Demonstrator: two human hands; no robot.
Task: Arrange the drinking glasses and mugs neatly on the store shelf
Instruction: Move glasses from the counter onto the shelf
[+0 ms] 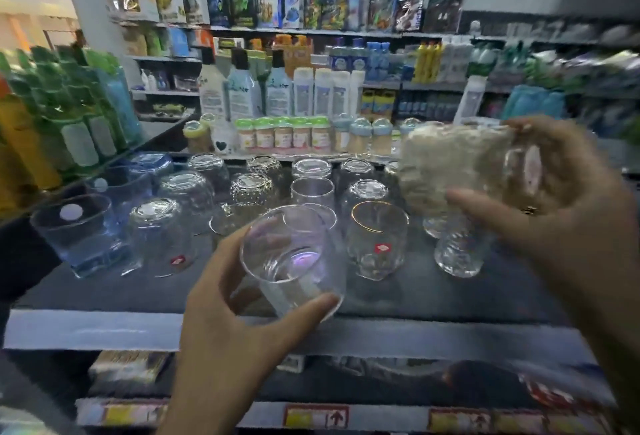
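Observation:
My left hand (pixel 221 323) grips a clear round tumbler (pixel 294 261), tilted with its mouth toward me, above the front of the dark shelf (pixel 433 299). My right hand (pixel 561 213) holds a clear glass mug (pixel 485 164) with a handle, raised over the shelf's right side; a beige textured filling shows inside the mug. Several clear glasses stand in rows on the shelf, many upside down. A gold-rimmed glass (pixel 377 240) with a red sticker stands upright just right of the tumbler. Blue square glasses (pixel 83 237) stand at the left.
A slanted shelf of green bottles (pixel 69 116) crowds the left. Small jars (pixel 284 135) and tall white bottles (pixel 242 88) line the back. A textured glass (pixel 460 254) stands below the mug. The shelf's pale front edge (pixel 104 330) runs across below my hands.

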